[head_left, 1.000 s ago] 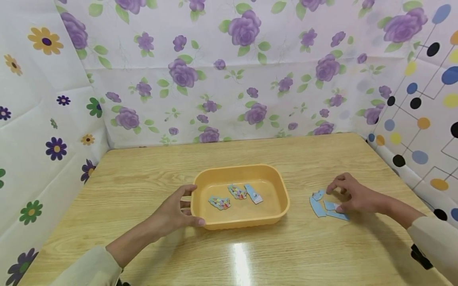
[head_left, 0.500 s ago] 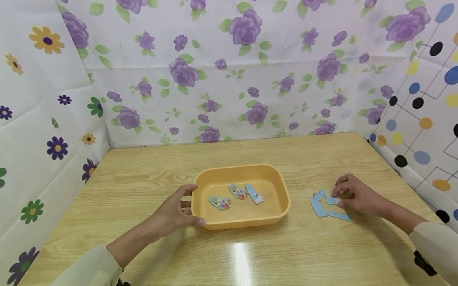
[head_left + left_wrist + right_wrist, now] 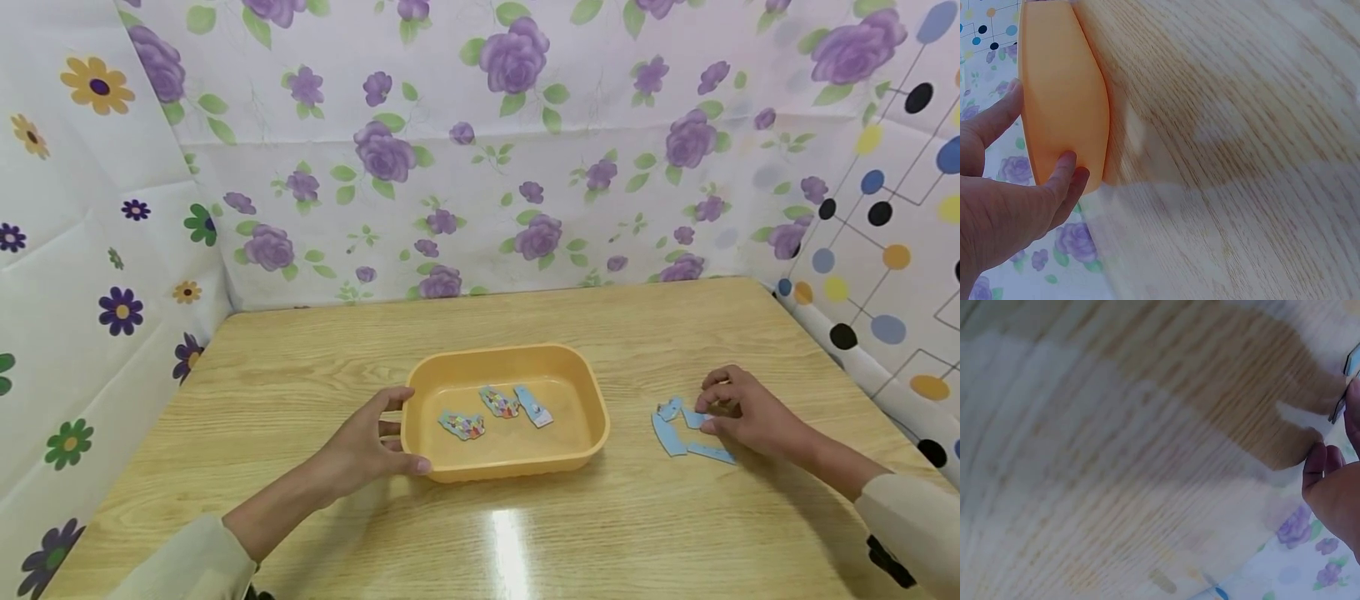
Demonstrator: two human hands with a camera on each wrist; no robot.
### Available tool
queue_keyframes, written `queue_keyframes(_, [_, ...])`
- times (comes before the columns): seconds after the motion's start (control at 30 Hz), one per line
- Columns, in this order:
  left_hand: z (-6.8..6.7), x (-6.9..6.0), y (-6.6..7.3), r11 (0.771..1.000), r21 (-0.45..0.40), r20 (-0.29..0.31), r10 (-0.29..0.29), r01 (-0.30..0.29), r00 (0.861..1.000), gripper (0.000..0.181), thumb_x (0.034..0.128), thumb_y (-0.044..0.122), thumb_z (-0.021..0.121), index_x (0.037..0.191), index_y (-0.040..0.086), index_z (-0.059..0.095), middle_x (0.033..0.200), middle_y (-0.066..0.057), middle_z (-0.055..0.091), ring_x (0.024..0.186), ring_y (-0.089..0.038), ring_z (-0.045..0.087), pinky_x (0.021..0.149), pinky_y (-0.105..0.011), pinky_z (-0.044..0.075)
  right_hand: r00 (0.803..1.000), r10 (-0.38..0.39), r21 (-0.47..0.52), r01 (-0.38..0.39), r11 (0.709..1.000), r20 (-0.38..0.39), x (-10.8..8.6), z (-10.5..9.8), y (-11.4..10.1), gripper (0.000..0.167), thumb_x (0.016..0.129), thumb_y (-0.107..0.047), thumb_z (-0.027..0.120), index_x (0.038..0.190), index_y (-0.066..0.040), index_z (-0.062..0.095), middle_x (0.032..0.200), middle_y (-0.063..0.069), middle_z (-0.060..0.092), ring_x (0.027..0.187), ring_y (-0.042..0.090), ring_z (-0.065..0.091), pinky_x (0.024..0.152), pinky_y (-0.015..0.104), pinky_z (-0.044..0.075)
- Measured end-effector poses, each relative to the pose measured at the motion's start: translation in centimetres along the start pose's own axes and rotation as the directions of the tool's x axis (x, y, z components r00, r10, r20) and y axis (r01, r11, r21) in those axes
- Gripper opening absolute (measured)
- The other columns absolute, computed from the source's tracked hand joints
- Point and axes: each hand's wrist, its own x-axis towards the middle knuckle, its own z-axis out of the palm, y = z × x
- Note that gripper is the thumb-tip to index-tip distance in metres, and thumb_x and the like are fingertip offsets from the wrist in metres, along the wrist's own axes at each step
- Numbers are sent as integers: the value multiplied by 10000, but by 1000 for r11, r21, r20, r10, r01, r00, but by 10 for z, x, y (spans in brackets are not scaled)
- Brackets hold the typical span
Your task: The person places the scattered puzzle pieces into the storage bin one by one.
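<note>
A flat, pale blue puzzle piece (image 3: 694,419) lies on the tabletop, right of the tray, its right end pinched between the thumb and finger of the right hand (image 3: 753,418). Its left end comes close against a small blue piece with a printed figure (image 3: 670,408); I cannot tell whether they touch. A curved blue strip (image 3: 667,436) stands to the left and a straight blue strip (image 3: 711,452) runs below, so the four edges ring a patch of wood.

Further left, with a stretch of tabletop between, sits the orange-yellow rectangular plastic tray (image 3: 517,469) with rounded corners. The left hand (image 3: 358,443) grips its left end, fingers spread along the outer wall and thumb at the front corner. The two hands are well apart. On the tray floor lie two multicoloured pieces (image 3: 462,426) and a narrow blue piece with a white end (image 3: 533,407), with floor showing on all sides.

The light wood-grain tabletop (image 3: 330,358) extends behind, before and left of the tray. Its back edge meets a purple-rose cloth (image 3: 480,208); a daisy-print cloth (image 3: 82,275) borders the left, a dotted cloth (image 3: 907,292) the right.
</note>
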Motion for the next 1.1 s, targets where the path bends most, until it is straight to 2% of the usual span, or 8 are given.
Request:
queue_keyframes(0.1, [0,0,0,1000,2,-3,1,-1,1000,1031,685,70,863,1486,23,216,1464,-212,257,1161,-412,549,851,-351,573,996,-81,-62,78,995,-43,0,5,-1,254,734,41,786,819,-154,648,1103,116,480,1003,186,398,677,218,427])
queue_keyframes(0.23, [0,1,0,1000,7,-3,3,-3,1000,1031,686,71,864,1486,22,216,1463,-212,262,1158,-409,552,850,-349,573,980,-184,-177,168,970,-79,1,12,-1,306,698,66,793,798,-153,604,1091,123,491,992,260,409,751,264,355])
queue_keyframes(0.4, [0,1,-1,1000,5,1,3,-3,1000,1031,687,70,864,1486,24,214,1461,-210,264,1149,-399,560,849,-350,573,968,-235,-235,208,949,-91,2,14,-3,312,702,102,777,798,-136,600,1086,150,499,966,290,426,766,302,350])
queue_keyframes(0.5, [0,1,0,1000,3,2,2,-2,1000,1028,689,69,862,1487,26,215,1464,-209,262,1146,-395,563,846,-351,574,961,-254,-243,222,944,-106,4,11,-6,318,682,130,772,772,-121,598,1058,175,519,982,331,438,783,368,359])
queue_keyframes(0.67, [0,1,0,1000,3,2,3,-3,1000,1027,690,68,861,1487,26,215,1468,-210,258,1151,-399,559,846,-351,575,973,-203,-193,178,965,-114,9,4,-10,277,712,129,750,770,-93,593,1075,213,508,1029,397,413,782,474,359])
queue_keyframes(0.83, [0,1,-1,1000,-5,3,3,-3,1000,1028,689,67,862,1486,23,214,1460,-216,263,1154,-406,556,848,-353,574,987,-125,-142,109,984,-106,9,-1,-12,262,752,144,710,808,-86,596,1131,229,462,1044,410,380,787,473,350])
queue_keyframes(0.93, [0,1,-1,1000,-7,2,2,-2,1000,1026,689,68,862,1485,23,217,1458,-215,266,1156,-409,555,847,-356,574,987,-114,-131,99,986,-112,9,-3,-13,261,754,146,709,814,-83,598,1138,228,457,1054,413,378,788,467,346])
queue_keyframes(1.1, [0,1,-1,1000,-1,-2,1,-1,1000,1026,686,71,864,1484,25,220,1458,-213,268,1161,-412,551,849,-355,574,982,-137,-137,119,983,-133,12,-5,-14,286,724,164,721,806,-77,590,1126,235,459,1043,426,391,777,484,342])
